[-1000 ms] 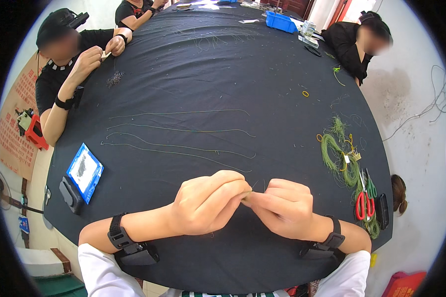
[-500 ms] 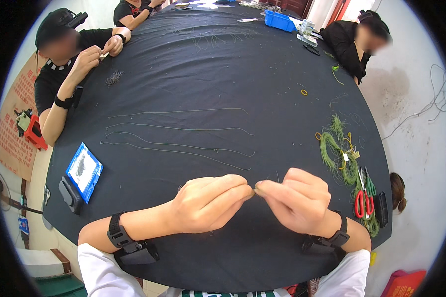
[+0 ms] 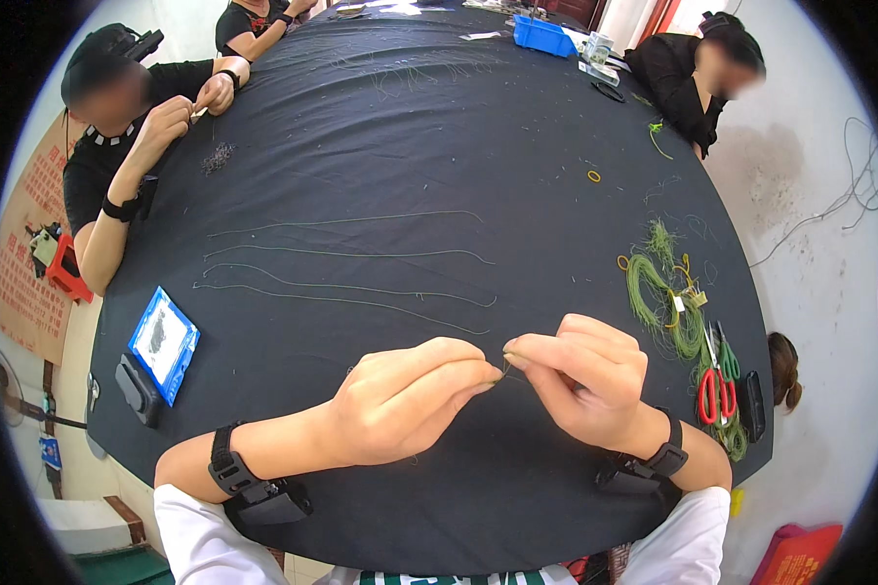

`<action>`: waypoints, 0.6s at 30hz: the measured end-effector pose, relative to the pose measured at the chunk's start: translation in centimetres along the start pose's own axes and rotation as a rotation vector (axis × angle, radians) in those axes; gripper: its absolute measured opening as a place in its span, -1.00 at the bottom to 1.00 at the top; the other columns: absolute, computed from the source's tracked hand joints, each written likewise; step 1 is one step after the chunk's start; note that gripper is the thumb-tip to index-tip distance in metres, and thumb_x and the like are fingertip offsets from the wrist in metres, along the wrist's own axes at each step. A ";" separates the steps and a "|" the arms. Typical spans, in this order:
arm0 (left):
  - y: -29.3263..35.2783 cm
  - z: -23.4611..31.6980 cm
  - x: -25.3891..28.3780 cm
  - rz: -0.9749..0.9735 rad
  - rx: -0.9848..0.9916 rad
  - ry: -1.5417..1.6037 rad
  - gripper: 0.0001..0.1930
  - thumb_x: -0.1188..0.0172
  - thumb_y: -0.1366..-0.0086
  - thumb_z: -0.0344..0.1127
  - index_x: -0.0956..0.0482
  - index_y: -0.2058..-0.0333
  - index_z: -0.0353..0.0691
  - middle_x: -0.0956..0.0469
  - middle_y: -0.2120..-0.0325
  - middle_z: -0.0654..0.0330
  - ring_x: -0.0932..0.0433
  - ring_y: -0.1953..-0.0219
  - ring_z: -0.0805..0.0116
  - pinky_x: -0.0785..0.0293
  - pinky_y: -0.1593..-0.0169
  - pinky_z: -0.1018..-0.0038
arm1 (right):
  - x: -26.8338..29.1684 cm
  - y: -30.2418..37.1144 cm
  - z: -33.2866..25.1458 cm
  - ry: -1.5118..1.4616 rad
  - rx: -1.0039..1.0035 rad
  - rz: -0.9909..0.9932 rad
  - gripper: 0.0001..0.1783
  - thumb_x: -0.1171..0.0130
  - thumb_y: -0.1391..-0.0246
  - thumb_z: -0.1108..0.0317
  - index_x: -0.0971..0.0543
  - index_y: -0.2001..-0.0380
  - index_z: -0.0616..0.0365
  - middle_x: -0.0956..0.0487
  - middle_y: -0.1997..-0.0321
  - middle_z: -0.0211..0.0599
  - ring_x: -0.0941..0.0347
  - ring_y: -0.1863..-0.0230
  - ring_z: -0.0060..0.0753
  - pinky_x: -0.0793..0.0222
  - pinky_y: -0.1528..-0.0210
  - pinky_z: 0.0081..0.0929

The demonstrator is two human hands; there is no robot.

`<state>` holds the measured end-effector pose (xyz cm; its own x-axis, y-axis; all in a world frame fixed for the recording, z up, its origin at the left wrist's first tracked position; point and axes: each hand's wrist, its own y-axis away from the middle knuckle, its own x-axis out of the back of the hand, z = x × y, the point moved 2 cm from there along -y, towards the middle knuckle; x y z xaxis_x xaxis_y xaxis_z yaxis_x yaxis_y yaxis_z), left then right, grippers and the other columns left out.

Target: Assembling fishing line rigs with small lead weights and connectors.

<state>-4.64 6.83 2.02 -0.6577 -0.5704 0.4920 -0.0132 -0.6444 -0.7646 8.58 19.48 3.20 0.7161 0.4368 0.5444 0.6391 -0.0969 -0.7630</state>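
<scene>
My left hand (image 3: 410,398) and my right hand (image 3: 587,382) meet fingertip to fingertip over the near part of the table, a small gap between them. Each is closed in a pinch. A short length of thin thread (image 3: 504,370) shows in the gap, held at both sides; anything smaller at the fingertips is hidden. Beyond my hands, several thin green threads (image 3: 351,254) lie stretched side by side on the black cloth (image 3: 380,175).
Right of my hands lie a bundle of green thread (image 3: 644,292), red-handled scissors (image 3: 717,395) and green-handled scissors (image 3: 727,359). A blue-and-white packet (image 3: 166,343) lies left. Across the table, a co-worker's hands (image 3: 190,109) hold something small; a blue bin (image 3: 544,37) stands far right.
My right hand has lifted slightly and drawn a little away from the left fingertips. The thread between them now shows. The whole view has shifted slightly.
</scene>
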 end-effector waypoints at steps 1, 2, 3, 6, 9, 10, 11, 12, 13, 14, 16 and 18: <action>0.0 0.1 0.0 0.000 0.001 -0.002 -0.82 -0.27 0.01 -0.64 -0.56 0.37 -0.42 -0.55 0.46 0.03 -0.57 0.52 0.31 -0.48 0.52 0.55 | 0.0 0.0 0.0 -0.003 -0.004 0.006 -0.76 -0.32 0.25 0.61 -0.59 0.40 0.25 -0.39 0.72 -0.38 -0.23 0.71 -0.50 -0.10 0.67 -0.56; 0.1 0.0 0.0 0.009 0.009 -0.001 -0.82 -0.26 0.02 -0.64 -0.56 0.37 -0.41 -0.55 0.46 0.03 -0.56 0.53 0.32 -0.47 0.53 0.56 | 0.0 0.0 0.0 -0.003 -0.005 0.006 -0.76 -0.32 0.25 0.61 -0.59 0.40 0.25 -0.39 0.72 -0.38 -0.23 0.71 -0.50 -0.10 0.67 -0.56; 0.1 0.0 0.0 0.018 0.017 -0.001 -0.83 -0.26 0.02 -0.65 -0.55 0.38 -0.41 -0.55 0.46 0.03 -0.56 0.53 0.33 -0.46 0.54 0.56 | 0.1 0.0 0.0 -0.005 -0.004 0.008 -0.76 -0.32 0.26 0.60 -0.60 0.40 0.25 -0.39 0.72 -0.38 -0.23 0.71 -0.50 -0.10 0.68 -0.56; 0.0 0.2 0.1 0.014 0.017 -0.017 -0.83 -0.26 0.03 -0.66 -0.55 0.39 -0.41 -0.55 0.46 0.03 -0.55 0.55 0.35 -0.44 0.57 0.58 | 0.1 -0.1 -0.2 -0.003 0.010 0.004 -0.76 -0.33 0.26 0.60 -0.60 0.40 0.25 -0.39 0.72 -0.38 -0.22 0.71 -0.50 -0.09 0.68 -0.57; 0.1 0.2 0.1 0.014 -0.002 -0.027 -0.82 -0.25 0.04 -0.67 -0.54 0.38 -0.40 -0.55 0.46 0.03 -0.54 0.57 0.37 -0.42 0.58 0.58 | 0.2 -0.1 -0.2 0.007 0.041 -0.002 -0.75 -0.34 0.28 0.59 -0.61 0.39 0.24 -0.37 0.73 -0.40 -0.20 0.72 -0.51 -0.08 0.70 -0.58; 0.1 0.2 0.1 0.013 -0.002 -0.028 -0.82 -0.25 0.04 -0.67 -0.54 0.38 -0.40 -0.55 0.46 0.03 -0.54 0.57 0.37 -0.42 0.58 0.58 | 0.3 -0.1 -0.2 0.012 0.059 -0.004 -0.74 -0.35 0.29 0.59 -0.61 0.39 0.24 -0.36 0.73 -0.41 -0.20 0.72 -0.52 -0.07 0.71 -0.58; 0.2 0.1 0.0 0.020 -0.006 -0.025 -0.82 -0.24 0.03 -0.67 -0.54 0.38 -0.41 -0.55 0.46 0.02 -0.53 0.57 0.37 -0.42 0.59 0.58 | 0.3 -0.1 -0.2 0.013 0.058 -0.005 -0.74 -0.35 0.29 0.59 -0.61 0.39 0.24 -0.36 0.73 -0.41 -0.20 0.72 -0.52 -0.07 0.71 -0.58; 0.2 0.1 0.0 0.027 -0.010 -0.021 -0.82 -0.23 0.03 -0.68 -0.53 0.38 -0.42 -0.54 0.47 0.02 -0.53 0.57 0.37 -0.42 0.59 0.58 | 0.4 -0.1 -0.3 0.029 0.079 -0.015 -0.73 -0.35 0.31 0.59 -0.61 0.40 0.25 -0.34 0.73 -0.43 -0.19 0.72 -0.53 -0.06 0.72 -0.58; 0.2 0.0 0.0 0.028 -0.010 -0.020 -0.82 -0.23 0.03 -0.68 -0.53 0.38 -0.42 -0.54 0.47 0.02 -0.53 0.57 0.37 -0.42 0.59 0.58 | 0.4 -0.1 -0.3 0.044 0.100 -0.025 -0.72 -0.36 0.34 0.58 -0.61 0.40 0.25 -0.32 0.73 -0.45 -0.18 0.72 -0.53 -0.04 0.73 -0.58; 0.1 0.1 0.0 0.022 -0.010 -0.021 -0.82 -0.22 0.03 -0.69 -0.53 0.38 -0.42 -0.54 0.47 0.02 -0.53 0.58 0.37 -0.41 0.59 0.58 | 0.4 0.0 -0.3 0.043 0.101 -0.024 -0.72 -0.36 0.34 0.58 -0.61 0.40 0.25 -0.32 0.73 -0.45 -0.18 0.72 -0.53 -0.04 0.73 -0.58; 0.0 0.1 -0.1 0.015 -0.009 -0.023 -0.82 -0.21 0.03 -0.69 -0.52 0.38 -0.43 -0.54 0.47 0.02 -0.52 0.58 0.37 -0.40 0.60 0.58 | 0.4 0.1 -0.4 0.052 0.190 -0.005 -0.72 -0.36 0.36 0.57 -0.60 0.42 0.27 -0.29 0.74 -0.47 -0.17 0.72 -0.54 -0.04 0.74 -0.58; 0.1 0.1 0.1 0.018 -0.008 -0.020 -0.83 -0.20 0.02 -0.70 -0.51 0.39 -0.44 -0.53 0.48 0.03 -0.51 0.59 0.39 -0.38 0.61 0.58 | 0.4 -0.1 -0.7 0.055 0.224 -0.038 -0.72 -0.35 0.36 0.57 -0.60 0.42 0.28 -0.29 0.73 -0.47 -0.17 0.72 -0.54 -0.04 0.73 -0.58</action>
<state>-4.60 6.66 1.97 -0.6427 -0.5920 0.4862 -0.0074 -0.6298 -0.7767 8.99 19.03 3.77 0.7105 0.3865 0.5880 0.5924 0.1225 -0.7963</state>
